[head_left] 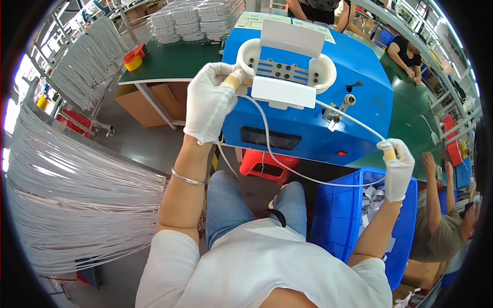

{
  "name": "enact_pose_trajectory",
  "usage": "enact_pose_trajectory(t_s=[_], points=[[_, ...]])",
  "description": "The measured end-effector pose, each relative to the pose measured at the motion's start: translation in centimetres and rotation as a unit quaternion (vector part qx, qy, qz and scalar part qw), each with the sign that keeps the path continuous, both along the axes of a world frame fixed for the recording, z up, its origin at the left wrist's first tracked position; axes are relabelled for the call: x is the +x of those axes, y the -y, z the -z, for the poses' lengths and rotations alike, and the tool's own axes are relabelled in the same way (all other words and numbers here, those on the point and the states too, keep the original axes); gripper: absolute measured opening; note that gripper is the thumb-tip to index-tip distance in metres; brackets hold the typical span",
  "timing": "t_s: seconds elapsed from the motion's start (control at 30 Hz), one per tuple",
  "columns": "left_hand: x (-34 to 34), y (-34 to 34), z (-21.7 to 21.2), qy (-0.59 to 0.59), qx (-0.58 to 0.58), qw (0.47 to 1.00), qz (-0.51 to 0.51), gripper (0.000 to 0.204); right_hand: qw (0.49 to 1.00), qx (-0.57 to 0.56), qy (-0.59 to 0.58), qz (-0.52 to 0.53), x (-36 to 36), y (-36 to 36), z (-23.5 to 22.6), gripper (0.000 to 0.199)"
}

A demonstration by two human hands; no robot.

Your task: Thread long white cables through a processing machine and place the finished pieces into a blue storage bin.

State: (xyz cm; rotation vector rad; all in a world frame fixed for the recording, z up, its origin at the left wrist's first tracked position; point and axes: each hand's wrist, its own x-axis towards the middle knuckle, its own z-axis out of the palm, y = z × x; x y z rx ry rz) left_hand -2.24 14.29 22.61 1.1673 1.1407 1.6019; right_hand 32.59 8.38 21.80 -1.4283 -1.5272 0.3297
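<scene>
Both my hands wear white gloves with beige coverings on the thumbs. My left hand (211, 100) is closed in a pinch on a white cable (268, 134), close beside the left rounded white guide (248, 54) of a blue machine (308, 126). At the right, over a blue bin, my right hand (397, 169) is closed on the same cable. One stretch runs taut from the machine's white front flap (284, 93) to my right hand; another sags in a loop between my hands. A loose length hangs below my left wrist. My left fingertips are partly hidden.
Bundled white cables (87, 190) hang on racks at the left. Stacked clear trays (197, 20) and a yellow-and-red tape dispenser (134, 58) stand on a green table. The blue bin (336, 215) holds white scraps. A red stool (269, 165) stands under the machine. Other people work nearby.
</scene>
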Motion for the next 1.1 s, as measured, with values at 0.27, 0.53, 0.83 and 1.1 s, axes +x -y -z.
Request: enact_pose_trajectory(t_s=[0.27, 0.53, 0.83, 1.1], points=[[0.3, -0.2, 1.2, -0.156, 0.109, 0.977, -0.101, 0.022, 0.984, 0.084, 0.132, 0.084, 5.6, -5.3, -5.7, 0.012], [-3.8, 3.9, 3.4, -0.19, 0.04, 0.969, -0.155, 0.041, 0.999, 0.02, 0.047, -0.015, 7.2, -10.1, -2.3, 0.017], [-5.9, 9.1, 4.7, -0.158, -0.066, 0.982, -0.084, 0.031, 0.998, 0.026, 0.023, 0.046, 7.7, -5.5, -3.1, 0.013], [-1.6, 10.3, 10.8, -0.164, -0.068, 0.955, 0.238, 0.039, 0.998, -0.044, 0.001, 0.052, 7.3, -3.3, -2.7, 0.013]])
